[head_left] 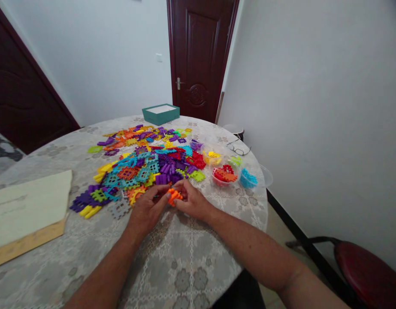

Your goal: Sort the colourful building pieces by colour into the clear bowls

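Between my two hands, low over the front of the table, is an orange plastic building piece (pixel 174 197) with notched edges. My left hand (pixel 150 207) pinches its left side with thumb and fingers. From the right, my right hand (pixel 191 201) grips the same piece, fingers curled over its top. Parts of the piece are hidden by the fingers. Just beyond the hands spreads a heap of interlocking plastic pieces (pixel 143 174) in blue, purple, yellow, green, red and orange. A grey square piece (pixel 119 208) lies left of my left hand.
Clear tubs of sorted pieces stand at the right: red and orange (pixel 225 175), yellow (pixel 212 158), blue (pixel 248 178). Eyeglasses (pixel 239 150) lie behind them. A green box (pixel 161 115) sits at the far edge, a paper-covered board (pixel 30 210) at left, a red chair (pixel 368 274) at lower right.
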{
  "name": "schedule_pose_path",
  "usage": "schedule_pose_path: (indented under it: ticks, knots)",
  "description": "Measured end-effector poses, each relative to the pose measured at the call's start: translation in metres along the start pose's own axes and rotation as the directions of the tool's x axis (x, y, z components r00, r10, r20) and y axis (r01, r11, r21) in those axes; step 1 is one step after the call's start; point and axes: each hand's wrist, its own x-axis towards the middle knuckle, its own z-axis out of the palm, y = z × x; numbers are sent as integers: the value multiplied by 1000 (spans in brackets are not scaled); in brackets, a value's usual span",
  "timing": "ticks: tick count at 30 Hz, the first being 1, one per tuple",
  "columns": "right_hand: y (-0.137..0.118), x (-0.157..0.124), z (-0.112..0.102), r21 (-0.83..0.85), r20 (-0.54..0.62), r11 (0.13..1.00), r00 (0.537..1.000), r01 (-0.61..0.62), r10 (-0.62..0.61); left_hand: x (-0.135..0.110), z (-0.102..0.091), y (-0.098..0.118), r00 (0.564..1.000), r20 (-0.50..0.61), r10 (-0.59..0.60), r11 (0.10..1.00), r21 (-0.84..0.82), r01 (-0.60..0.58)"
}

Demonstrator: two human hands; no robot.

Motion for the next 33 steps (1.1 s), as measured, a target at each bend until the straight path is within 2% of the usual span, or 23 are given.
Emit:
schedule_pose_path:
  ticks: [5,11,19,24,28,31,33]
  knots:
    - [-6,-2,0,-83,49,994,997,67,-63,-2,4,-6,994,36,100,989,101,-103]
    - [6,2,2,-51,-3,996,998,-67,67,2,3,-15,990,50,130,989,69,-133]
    - [-8,5,-11,8,54,999,997,-52,52,4,1,-12,996,64,68,998,4,-68]
    - [-13,4,-14,-123,16,992,1000,10,-8,1,5,-11,988,19,151,986,68,-152]
    - [-16,3,-17,-292,-26,951,993,104,-116,1,3,-17,980,-42,195,969,159,-187]
    - [-27,2,-24,-359,-57,916,976,177,-211,1,0,-24,966,-75,249,949,219,-227]
    - [-42,-1,-36,-371,-125,913,965,169,-229,1,0,-28,955,-77,286,929,268,-256]
